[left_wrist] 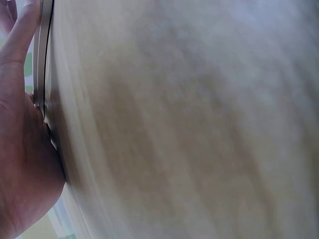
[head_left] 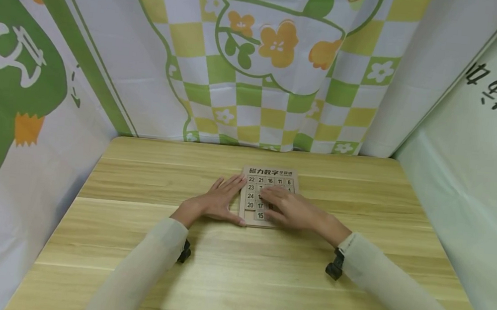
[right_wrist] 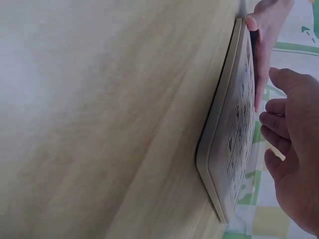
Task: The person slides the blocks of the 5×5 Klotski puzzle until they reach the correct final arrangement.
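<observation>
A wooden sliding number puzzle (head_left: pixel 270 172) lies flat on the table, its numbered square tiles in rows under a printed heading. My left hand (head_left: pixel 219 203) rests at its left side with fingers spread, fingertips at the upper left edge and thumb at the lower left corner. Over the right half of the tiles hovers my right hand (head_left: pixel 299 212), fingers loosely bent and pointing left, hiding several numbers. In the right wrist view a gap shows between the right fingers (right_wrist: pixel 274 124) and the board's face (right_wrist: pixel 234 154). A bare slot (head_left: pixel 249 216) shows at the tray's lower left.
The light wooden table (head_left: pixel 245 284) extends around the puzzle. A checked, flowered cloth (head_left: pixel 253 100) hangs behind its far edge, and printed white sheets (head_left: pixel 476 172) stand at both sides. Black straps with small cameras (head_left: pixel 334 268) sit on both wrists.
</observation>
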Demonstrator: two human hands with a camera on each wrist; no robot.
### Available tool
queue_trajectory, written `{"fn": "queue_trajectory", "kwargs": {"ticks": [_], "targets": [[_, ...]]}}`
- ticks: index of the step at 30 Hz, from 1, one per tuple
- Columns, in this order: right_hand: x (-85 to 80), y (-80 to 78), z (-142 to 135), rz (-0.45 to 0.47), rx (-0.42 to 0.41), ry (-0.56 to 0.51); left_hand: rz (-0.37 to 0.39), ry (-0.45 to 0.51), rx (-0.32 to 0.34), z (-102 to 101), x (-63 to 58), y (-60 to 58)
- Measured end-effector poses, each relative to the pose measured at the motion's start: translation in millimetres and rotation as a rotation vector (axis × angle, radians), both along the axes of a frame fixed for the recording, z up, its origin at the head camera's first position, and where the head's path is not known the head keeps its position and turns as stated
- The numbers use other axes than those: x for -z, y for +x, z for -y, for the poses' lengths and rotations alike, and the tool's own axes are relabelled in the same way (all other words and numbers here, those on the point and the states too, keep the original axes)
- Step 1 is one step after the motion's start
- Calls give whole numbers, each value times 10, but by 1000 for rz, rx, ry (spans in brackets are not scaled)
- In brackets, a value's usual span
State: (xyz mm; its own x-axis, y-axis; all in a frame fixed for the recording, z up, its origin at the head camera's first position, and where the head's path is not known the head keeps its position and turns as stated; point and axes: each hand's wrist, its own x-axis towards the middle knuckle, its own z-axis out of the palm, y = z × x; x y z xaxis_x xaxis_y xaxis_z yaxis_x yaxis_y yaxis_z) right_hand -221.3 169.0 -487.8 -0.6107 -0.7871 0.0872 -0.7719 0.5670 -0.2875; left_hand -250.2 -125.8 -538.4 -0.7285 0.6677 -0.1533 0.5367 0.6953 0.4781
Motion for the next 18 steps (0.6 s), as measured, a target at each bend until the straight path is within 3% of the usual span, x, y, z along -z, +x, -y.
{"fn": "queue_trajectory", "kwargs": {"ticks": [4, 18], "targets": [[8, -70, 64, 21, 19, 18, -11, -45, 0, -14, -90, 35], [48, -287, 252, 33, 13, 53, -10, -40, 10, -4, -87, 26]]}}
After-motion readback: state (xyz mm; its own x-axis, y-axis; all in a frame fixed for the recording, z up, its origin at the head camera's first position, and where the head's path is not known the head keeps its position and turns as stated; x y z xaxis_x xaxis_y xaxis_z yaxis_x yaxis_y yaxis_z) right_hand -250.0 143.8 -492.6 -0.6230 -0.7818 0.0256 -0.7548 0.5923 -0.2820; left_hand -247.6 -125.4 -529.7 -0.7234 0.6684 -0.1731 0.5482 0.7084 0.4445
